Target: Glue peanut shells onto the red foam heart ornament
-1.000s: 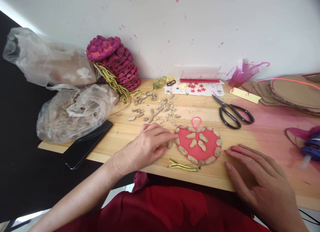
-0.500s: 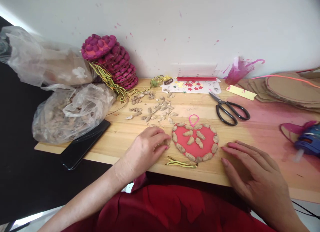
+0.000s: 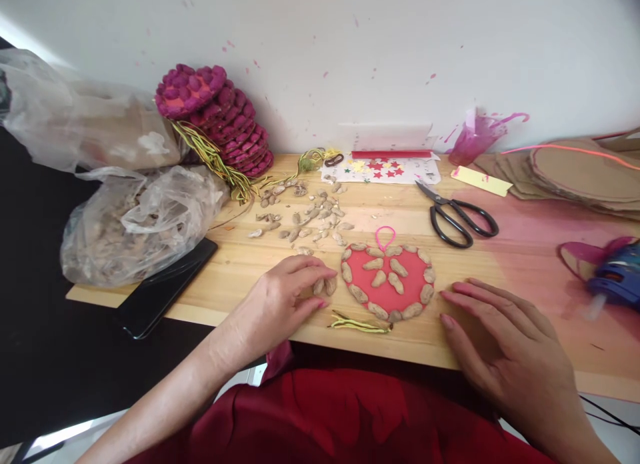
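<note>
A red heart cutout (image 3: pixel 387 282) with a pink loop lies on the wooden table (image 3: pixel 240 267), ringed and filled with peanut shells. My left hand (image 3: pixel 283 297) rests just left of it, fingers curled around two loose peanut shells (image 3: pixel 324 287) on the table. My right hand (image 3: pixel 505 347) lies flat on the table to the right of the heart, fingers stretched out and holding nothing. A short bundle of yellow-green threads (image 3: pixel 357 324) lies just below the heart.
Loose peanut shells (image 3: pixel 310 217) are scattered behind the heart. Black scissors (image 3: pixel 457 217), a star sticker sheet (image 3: pixel 383 171), stacked purple shell hearts (image 3: pixel 220 121), plastic bags (image 3: pixel 135 224), a black phone (image 3: pixel 165 287), cardboard cutouts (image 3: pixel 575 177) and a blue glue gun (image 3: pixel 617 274) stand around.
My left hand has drawn back a little from the heart's left edge and now cups two shells. The view has shifted slightly; my right hand stays flat.
</note>
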Motion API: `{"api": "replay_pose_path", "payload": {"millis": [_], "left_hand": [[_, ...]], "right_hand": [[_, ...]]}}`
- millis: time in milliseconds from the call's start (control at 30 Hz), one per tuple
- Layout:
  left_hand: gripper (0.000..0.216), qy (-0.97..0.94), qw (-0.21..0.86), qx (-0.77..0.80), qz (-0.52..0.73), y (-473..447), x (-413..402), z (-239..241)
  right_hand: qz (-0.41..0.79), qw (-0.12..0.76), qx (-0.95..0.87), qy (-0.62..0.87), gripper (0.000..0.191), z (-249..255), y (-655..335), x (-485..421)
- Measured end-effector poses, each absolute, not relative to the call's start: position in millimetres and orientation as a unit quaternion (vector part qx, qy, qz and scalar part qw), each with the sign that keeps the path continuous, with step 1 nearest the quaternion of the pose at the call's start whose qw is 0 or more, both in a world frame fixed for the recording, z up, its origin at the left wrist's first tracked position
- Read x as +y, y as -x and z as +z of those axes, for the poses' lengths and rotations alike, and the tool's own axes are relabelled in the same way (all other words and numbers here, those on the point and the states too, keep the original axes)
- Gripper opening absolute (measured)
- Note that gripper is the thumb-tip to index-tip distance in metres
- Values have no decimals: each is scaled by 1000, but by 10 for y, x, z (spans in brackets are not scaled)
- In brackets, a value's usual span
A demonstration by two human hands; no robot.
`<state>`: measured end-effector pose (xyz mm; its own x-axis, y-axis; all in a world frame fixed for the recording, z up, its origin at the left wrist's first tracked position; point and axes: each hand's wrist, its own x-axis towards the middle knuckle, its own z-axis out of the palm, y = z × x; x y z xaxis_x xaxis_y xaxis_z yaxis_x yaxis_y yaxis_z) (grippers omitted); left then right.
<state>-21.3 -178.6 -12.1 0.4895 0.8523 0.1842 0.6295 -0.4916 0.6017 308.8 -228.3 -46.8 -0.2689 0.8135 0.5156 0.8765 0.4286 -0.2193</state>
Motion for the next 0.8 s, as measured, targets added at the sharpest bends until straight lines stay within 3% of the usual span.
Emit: {"api": "replay_pose_path", "payload": {"millis": [800], "left_hand": [[34,-841,214,407,285,177,-1768,-171]], "right_hand": [[-54,286,-798,528,30,-468,-3109,-2292]]}}
